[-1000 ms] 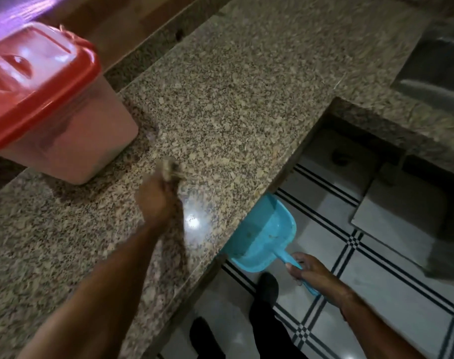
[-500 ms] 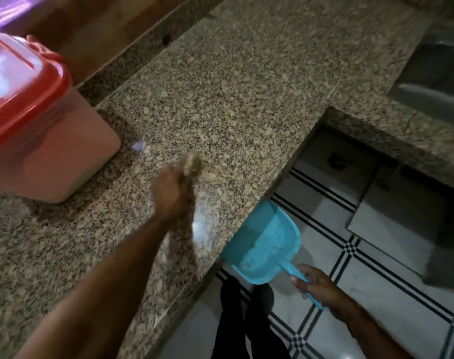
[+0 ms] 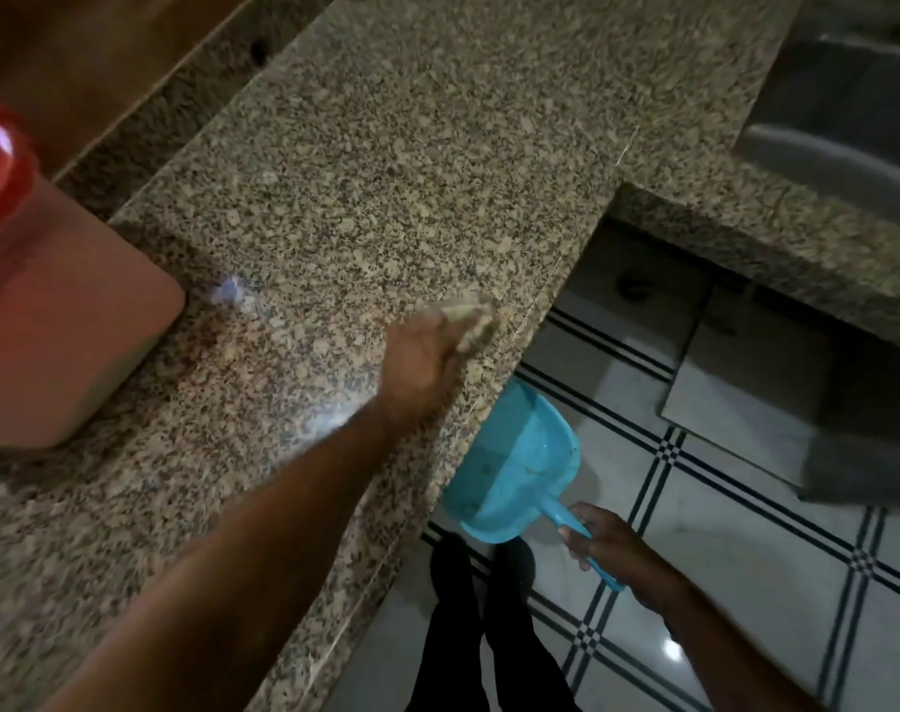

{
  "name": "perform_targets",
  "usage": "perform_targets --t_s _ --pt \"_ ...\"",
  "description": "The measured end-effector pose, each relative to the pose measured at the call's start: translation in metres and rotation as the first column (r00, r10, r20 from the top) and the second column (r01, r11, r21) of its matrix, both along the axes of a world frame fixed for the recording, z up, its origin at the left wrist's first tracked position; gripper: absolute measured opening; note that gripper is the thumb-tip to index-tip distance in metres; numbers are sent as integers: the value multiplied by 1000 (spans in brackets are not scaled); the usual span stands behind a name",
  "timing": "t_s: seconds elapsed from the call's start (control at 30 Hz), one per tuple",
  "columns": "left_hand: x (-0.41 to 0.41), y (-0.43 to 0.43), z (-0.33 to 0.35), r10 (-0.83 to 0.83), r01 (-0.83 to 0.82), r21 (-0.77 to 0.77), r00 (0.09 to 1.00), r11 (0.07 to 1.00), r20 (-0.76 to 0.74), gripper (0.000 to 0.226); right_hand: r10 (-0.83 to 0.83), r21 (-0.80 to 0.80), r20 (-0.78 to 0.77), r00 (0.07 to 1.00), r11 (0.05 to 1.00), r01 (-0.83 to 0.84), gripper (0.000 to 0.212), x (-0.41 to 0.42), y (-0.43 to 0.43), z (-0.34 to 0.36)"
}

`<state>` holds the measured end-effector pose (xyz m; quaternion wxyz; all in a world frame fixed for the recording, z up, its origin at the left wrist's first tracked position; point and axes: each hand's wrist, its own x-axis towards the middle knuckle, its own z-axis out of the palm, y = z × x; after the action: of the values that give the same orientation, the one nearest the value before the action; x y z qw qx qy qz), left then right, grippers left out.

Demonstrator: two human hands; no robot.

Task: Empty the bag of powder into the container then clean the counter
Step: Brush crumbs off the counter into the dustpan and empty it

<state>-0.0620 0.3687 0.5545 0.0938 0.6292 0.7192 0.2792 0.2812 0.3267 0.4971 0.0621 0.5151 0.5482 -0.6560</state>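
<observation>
powder is not showing clearly on the speckled counter [image 3: 386, 172]; any bits are too small to tell. the left hand [image 3: 422, 362] is closing around a pale, blurry thing, maybe a cloth or small brush [image 3: 471, 321], near the counter edge. the right hand [image 3: 609, 549] is gripping the blue dustpan [image 3: 514, 465] by its thin handle, just under the edge. powder is probably light and loose, so gentle sweeping works best. the red-lidded container [image 3: 73, 326] is sitting at the left.
</observation>
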Motion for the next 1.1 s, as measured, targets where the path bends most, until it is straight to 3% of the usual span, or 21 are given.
perform_targets --t_s 0.13,0.27,0.47,0.57,0.7,0.83,0.97,1.03,1.1 --pt "12 -47 -6 -145 140 -113 989 984 -40 56 -39 13 18 999 999 38 15 1 -7 3" --pt "6 -99 -4 -195 190 -128 980 973 -27 51 -58 29 23 998 998 57 18 6 -22 8" --pt "16 -200 2 -35 37 -203 999 978 17 56 27 12 -19 999 1000 -27 12 18 -50 9" --pt "26 -261 4 78 -72 -253 997 965 16 47 68 22 -54 996 998 -67 11 27 -65 12" --pt "49 -335 19 253 -249 -300 967 921 -28 47 127 51 -81 988 991 -124 9 43 -87 13" --pt "62 -353 38 323 -339 -356 941 871 -104 54 171 70 -99 980 984 -164 18 54 -104 15" --pt "56 -373 50 612 -595 -192 790 780 39 40 226 75 -132 965 973 -217 24 52 -114 19" --pt "59 -394 60 752 -744 -145 659 653 5 37 251 79 -147 957 967 -242 28 49 -120 20" --pt "58 -430 55 837 -845 -163 531 510 -132 34 263 74 -151 953 964 -254 26 48 -127 22"
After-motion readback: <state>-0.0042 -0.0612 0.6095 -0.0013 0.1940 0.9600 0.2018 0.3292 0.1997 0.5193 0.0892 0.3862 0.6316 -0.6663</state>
